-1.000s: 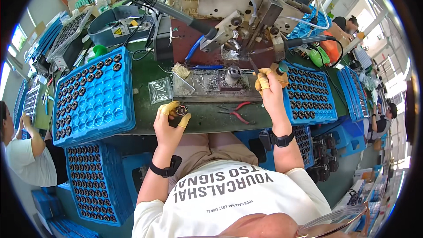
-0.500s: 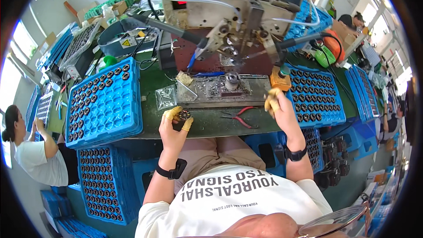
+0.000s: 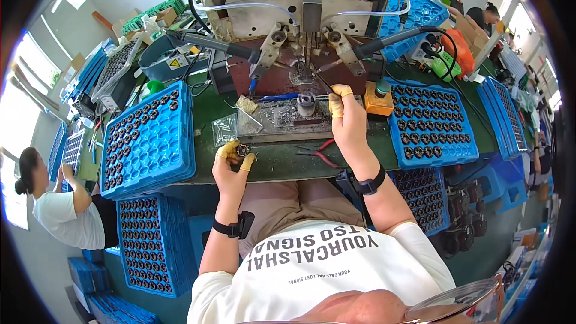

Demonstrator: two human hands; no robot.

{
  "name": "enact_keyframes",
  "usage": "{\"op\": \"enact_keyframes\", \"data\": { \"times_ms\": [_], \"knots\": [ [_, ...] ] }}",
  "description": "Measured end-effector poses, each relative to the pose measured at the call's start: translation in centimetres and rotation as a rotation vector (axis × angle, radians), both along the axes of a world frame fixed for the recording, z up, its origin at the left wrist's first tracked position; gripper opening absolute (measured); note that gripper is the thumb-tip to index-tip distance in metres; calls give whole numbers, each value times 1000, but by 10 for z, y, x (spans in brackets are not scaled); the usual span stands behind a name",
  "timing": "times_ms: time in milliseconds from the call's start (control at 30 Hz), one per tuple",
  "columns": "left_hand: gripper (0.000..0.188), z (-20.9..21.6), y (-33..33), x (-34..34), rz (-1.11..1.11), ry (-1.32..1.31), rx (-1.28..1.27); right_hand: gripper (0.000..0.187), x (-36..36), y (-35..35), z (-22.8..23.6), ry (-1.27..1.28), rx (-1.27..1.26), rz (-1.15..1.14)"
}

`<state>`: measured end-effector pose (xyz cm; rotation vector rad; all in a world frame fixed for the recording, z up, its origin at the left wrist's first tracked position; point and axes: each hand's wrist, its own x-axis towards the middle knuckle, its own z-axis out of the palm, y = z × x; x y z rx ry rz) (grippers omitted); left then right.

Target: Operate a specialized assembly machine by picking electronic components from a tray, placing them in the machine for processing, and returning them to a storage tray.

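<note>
The left hand (image 3: 231, 171) pinches a small, dark, ring-shaped part (image 3: 243, 150) between thumb and fingers above the near edge of the green tabletop (image 3: 273, 171). Smooth yellow covers sheathe its fingertips. The right hand (image 3: 349, 121), bent inward, pinches a thin, dark, rod-like tool (image 3: 324, 83), its tip angled toward the metal machine (image 3: 311, 15) along the tabletop's far edge. Between the hands lies a flat, debris-speckled metal plate (image 3: 270, 132) carrying a squat steel cylinder (image 3: 306, 105). Red-handled pliers (image 3: 325, 158) lie nearer the front edge; a crinkled clear bag (image 3: 224, 131) of slim pins rests beside the plate. Molded blue plastic trays (image 3: 188, 165) with round parts sit toward the left and right ends.
</note>
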<state>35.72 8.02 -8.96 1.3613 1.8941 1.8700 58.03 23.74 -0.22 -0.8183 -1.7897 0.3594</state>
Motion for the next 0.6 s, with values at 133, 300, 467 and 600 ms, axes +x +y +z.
{"op": "enact_keyframes", "data": {
  "times_ms": [133,300,467,600],
  "knots": [
    [42,0,0,1,-5,-16,6,21,-2,-1,1,-99,174,-116],
    [41,2,1,1,-9,-12,14,27,-4,-6,2,-257,268,-194],
    [43,3,0,2,4,5,15,14,12,20,2,-417,77,-433],
    [43,-1,3,0,3,14,43,7,43,22,-19,-126,58,-238]
  ]
}}
